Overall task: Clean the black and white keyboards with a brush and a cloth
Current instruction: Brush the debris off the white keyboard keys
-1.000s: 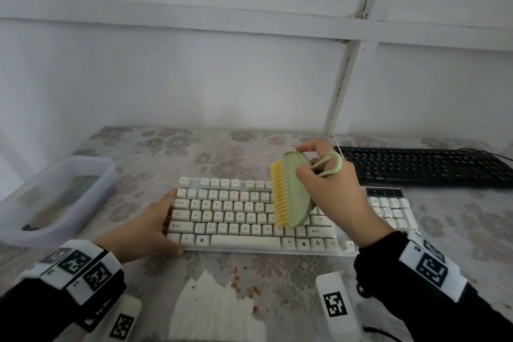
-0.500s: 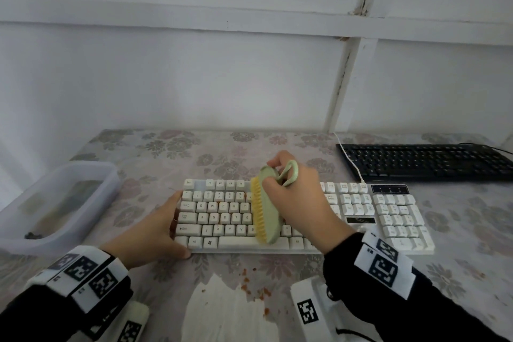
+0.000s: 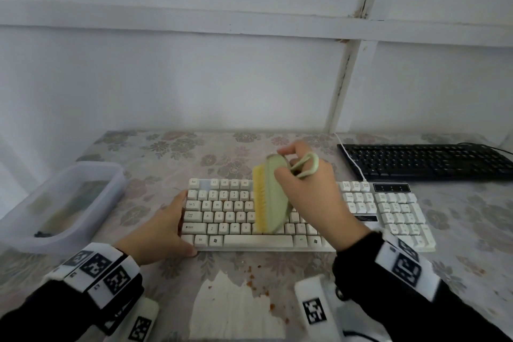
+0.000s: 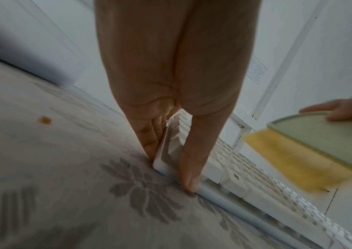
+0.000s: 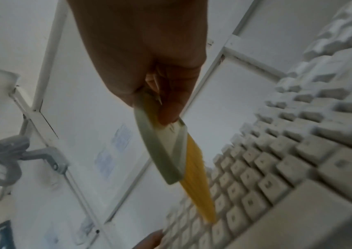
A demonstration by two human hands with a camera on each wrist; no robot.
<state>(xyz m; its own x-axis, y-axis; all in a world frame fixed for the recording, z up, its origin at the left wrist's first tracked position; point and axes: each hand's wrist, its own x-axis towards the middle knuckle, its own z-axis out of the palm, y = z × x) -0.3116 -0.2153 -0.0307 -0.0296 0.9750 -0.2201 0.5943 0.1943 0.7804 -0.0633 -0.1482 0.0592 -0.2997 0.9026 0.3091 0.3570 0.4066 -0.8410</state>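
The right hand [image 3: 311, 197] grips a green brush [image 3: 273, 197] with yellow bristles [image 3: 259, 200]. Its fingers are curled round the brush's back and go through the loop [image 3: 306, 165] on it. The brush is tipped on its side over the middle of the white keyboard [image 3: 277, 240], with the bristles facing left.

The left hand [image 3: 158, 230] presses on the left end of the white keyboard with straight fingers; the thumb [image 4: 192, 168] lies along the front edge.

The white keyboard lies on the flowery bench [image 3: 172, 153]. The black keyboard [image 3: 424, 161] lies farther back on the right. A clear plastic box [image 3: 61, 205] sits on the left. Orange crumbs [image 3: 251, 280] lie near a white cloth [image 3: 236, 311] in front of the white keyboard.
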